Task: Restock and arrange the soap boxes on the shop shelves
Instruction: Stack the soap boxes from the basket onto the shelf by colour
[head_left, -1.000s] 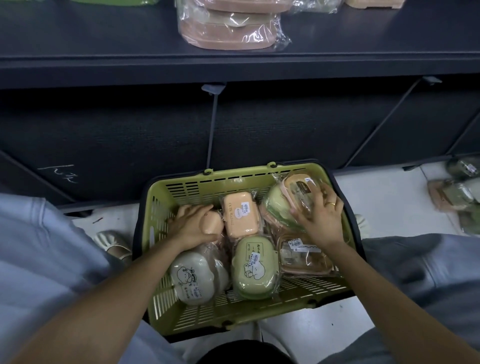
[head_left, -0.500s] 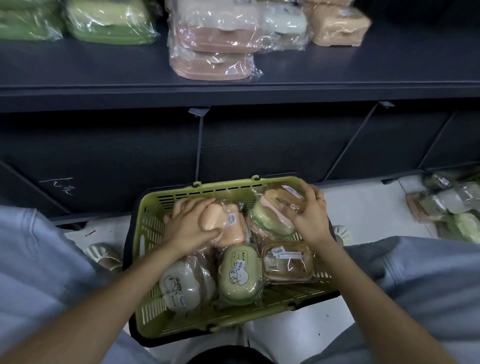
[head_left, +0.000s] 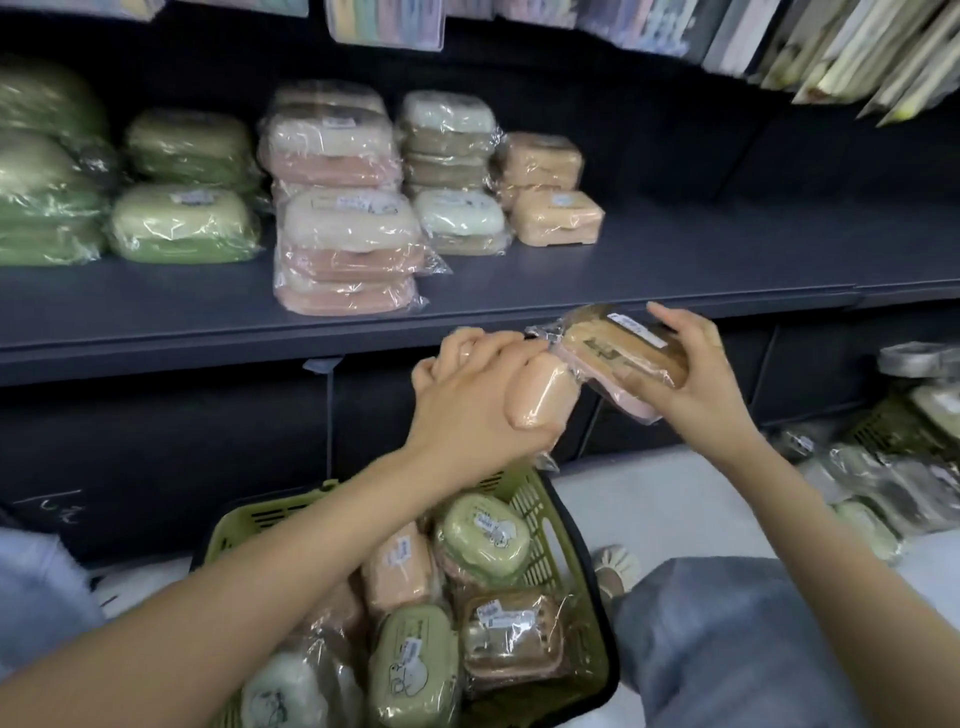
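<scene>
Peach soap box (head_left: 540, 395) is being gripped by left hand (head_left: 478, 400), wrapped pink box (head_left: 623, 358) by right hand (head_left: 696, 374), both below shelf (head_left: 675, 270); stacks showing there, approx. six boxes waiting in basket (head_left: 582, 561).

The dark shelf (head_left: 649, 260) in front of me carries wrapped soap boxes in stacks. At its far left sit green stacks (head_left: 47, 171), with another green pair (head_left: 184, 208) just beside them. In the middle stands a pink stack (head_left: 348, 254) near the front edge, a taller pink-and-cream stack (head_left: 330, 140) behind it. To the right come pale green stacks (head_left: 452, 171), then a peach stack (head_left: 550, 189); the shelf's right part is bare. The white floor (head_left: 649, 499) below me bears my green basket (head_left: 540, 499), holding more boxes. Off to my right on the floor lies a blurred heap of wrapped goods (head_left: 909, 483).
</scene>
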